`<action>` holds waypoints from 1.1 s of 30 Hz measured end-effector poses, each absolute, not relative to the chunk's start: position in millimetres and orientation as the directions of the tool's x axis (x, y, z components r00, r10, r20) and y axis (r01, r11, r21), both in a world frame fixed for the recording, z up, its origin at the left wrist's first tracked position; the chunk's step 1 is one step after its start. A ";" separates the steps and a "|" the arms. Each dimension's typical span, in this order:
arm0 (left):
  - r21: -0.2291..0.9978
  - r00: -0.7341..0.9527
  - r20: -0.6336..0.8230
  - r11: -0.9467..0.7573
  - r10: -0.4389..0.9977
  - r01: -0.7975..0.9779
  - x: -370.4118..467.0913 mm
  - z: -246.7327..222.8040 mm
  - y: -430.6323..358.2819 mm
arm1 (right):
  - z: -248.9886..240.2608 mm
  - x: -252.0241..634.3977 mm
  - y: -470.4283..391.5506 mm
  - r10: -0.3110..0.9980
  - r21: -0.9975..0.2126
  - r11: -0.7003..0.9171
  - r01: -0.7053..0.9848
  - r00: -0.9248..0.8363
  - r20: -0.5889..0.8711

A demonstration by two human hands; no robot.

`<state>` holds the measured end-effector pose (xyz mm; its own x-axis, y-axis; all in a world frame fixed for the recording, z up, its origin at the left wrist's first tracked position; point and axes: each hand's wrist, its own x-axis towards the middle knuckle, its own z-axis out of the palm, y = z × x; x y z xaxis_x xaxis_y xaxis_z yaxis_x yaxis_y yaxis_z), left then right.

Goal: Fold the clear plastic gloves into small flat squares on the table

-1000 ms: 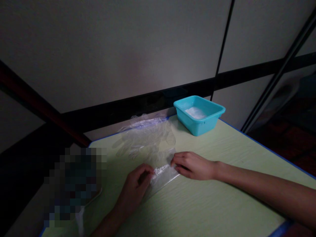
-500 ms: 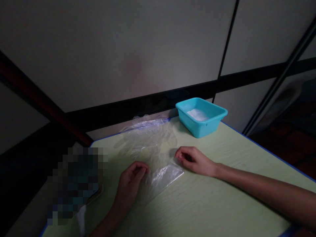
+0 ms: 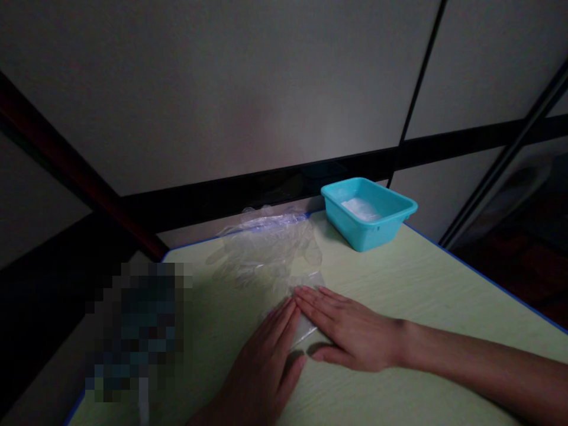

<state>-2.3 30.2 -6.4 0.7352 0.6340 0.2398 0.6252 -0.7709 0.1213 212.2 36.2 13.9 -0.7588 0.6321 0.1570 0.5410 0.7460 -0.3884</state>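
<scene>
A folded clear plastic piece point(image 3: 305, 330) lies on the pale green table, partly covered by both hands. My left hand point(image 3: 268, 349) rests flat on its left part, fingers stretched out and thumb apart. From the right, my right hand point(image 3: 348, 325) lies flat over it too, fingers extended and thumb apart. The fingertips of the two hands meet on the plastic. Just beyond them, crumpled transparent plastic gloves point(image 3: 270, 242) spread toward the table's far edge.
A turquoise basket point(image 3: 377, 234) with white, thin material inside stands at the far right corner of the table point(image 3: 421, 290). A pixelated object point(image 3: 142, 331) is at the left edge. Pale panels rise behind the table.
Both hands have come together over the folded plastic and flattened onto it; before, they were apart with curled fingers at its two sides. The view has shifted slightly.
</scene>
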 end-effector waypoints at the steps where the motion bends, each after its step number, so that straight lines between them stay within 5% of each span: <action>1: 0.108 0.744 0.215 -0.773 0.632 0.625 -2.2 -6.4 30.3 | 11.9 212.4 36.6 0.633 -0.394 0.741 0.544 -0.761 0.140; 21: 0.153 0.757 0.130 -0.767 0.641 0.623 -1.4 -4.4 26.9 | 8.0 214.6 36.4 0.655 -0.312 0.728 0.611 -0.754 0.052; 30: 0.590 0.430 0.296 -0.518 0.853 0.619 -5.7 -5.4 39.3 | 13.9 215.9 36.6 0.661 -0.337 0.708 0.620 -0.751 0.009; 33: 0.646 0.330 0.356 -0.486 0.874 0.589 -8.0 -2.2 46.1 | 13.7 221.5 36.1 0.683 -0.349 0.689 0.636 -0.731 0.016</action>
<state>-8.0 46.1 -2.2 0.3302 0.8742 0.3560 0.5894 -0.4855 0.6456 221.5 36.1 13.7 -0.7307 0.6826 0.0157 0.6358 0.6886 -0.3487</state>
